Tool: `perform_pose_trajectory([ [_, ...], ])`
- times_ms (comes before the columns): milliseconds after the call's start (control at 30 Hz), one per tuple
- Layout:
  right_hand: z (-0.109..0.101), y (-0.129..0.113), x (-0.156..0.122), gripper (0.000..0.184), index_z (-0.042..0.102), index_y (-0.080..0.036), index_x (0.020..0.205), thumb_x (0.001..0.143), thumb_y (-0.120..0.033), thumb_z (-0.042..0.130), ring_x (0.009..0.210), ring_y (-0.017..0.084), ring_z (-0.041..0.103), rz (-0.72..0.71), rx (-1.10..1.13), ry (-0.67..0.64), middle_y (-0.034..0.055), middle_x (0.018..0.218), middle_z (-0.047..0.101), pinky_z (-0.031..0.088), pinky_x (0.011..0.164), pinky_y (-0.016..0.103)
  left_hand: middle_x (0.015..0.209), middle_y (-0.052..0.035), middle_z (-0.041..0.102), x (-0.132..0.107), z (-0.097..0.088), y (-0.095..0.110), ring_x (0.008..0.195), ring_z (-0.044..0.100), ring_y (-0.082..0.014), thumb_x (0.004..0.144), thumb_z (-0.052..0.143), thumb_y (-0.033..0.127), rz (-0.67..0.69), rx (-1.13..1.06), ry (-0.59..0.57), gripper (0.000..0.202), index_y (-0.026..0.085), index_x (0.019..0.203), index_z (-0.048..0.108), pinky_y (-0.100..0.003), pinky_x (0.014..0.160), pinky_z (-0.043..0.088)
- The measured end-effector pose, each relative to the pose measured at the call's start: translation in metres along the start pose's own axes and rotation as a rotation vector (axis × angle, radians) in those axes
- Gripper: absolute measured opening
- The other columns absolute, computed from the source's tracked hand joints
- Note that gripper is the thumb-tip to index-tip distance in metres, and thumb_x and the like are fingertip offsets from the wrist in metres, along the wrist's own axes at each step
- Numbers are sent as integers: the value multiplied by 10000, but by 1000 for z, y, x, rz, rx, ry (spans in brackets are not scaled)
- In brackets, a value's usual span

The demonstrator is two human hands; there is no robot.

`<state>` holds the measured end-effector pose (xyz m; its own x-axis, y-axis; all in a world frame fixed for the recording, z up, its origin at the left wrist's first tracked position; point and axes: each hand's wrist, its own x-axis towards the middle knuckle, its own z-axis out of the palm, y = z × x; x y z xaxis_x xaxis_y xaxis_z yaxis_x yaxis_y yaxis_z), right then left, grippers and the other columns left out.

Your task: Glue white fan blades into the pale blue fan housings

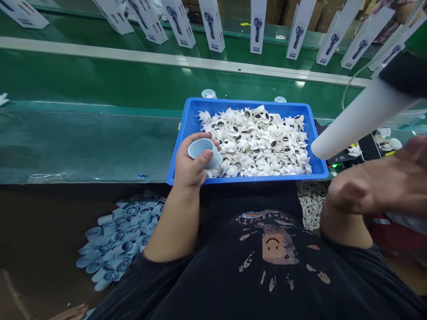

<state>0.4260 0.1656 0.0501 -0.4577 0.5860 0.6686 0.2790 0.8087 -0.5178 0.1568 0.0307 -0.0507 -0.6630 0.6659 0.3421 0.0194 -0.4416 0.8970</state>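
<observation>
While the green tabletop carries a blue tray heaped with white fan pieces, the right hand hangs blurred and spread beside it, and the left hand pinches a grey sleeve over the tray's near-left corner.
</observation>
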Motion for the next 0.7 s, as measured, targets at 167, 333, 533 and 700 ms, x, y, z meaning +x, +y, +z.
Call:
perform_pose_trajectory([
  [167, 32, 3, -12, 238, 711, -238, 1059, 936, -214, 508, 904, 196, 640, -324, -372, -535, 55, 1000, 722, 490, 800, 355, 759, -16, 696, -3, -2, 3, 668, 678, -177, 565, 883, 551, -54, 3, -8, 554, 207, 940, 666, -297, 622, 578],
  [333, 73, 7, 1, 288, 756, -206, 976, 896, -98, 501, 924, 212, 634, -161, -582, -922, 66, 1024, 732, 438, 767, 324, 821, -40, 718, -4, -3, 2, 744, 693, -202, 560, 881, 549, -125, 80, -105, 593, 204, 989, 658, -299, 647, 567],
  [533, 100, -9, 20, 375, 654, -215, 1217, 944, -112, 420, 1054, 261, 583, -90, -679, -883, 116, 1265, 643, 398, 822, 369, 863, -55, 729, -5, -4, 3, 745, 673, -198, 552, 877, 560, -193, 154, -168, 632, 203, 1028, 666, -295, 649, 539],
  [700, 124, -11, 34, 367, 652, -190, 1203, 920, -93, 439, 1164, 297, 535, -28, -700, -891, 128, 1238, 651, 380, 913, 407, 886, -56, 700, -6, -5, 5, 732, 642, -190, 600, 850, 550, -183, 223, -216, 613, 194, 1063, 662, -288, 634, 505],
])
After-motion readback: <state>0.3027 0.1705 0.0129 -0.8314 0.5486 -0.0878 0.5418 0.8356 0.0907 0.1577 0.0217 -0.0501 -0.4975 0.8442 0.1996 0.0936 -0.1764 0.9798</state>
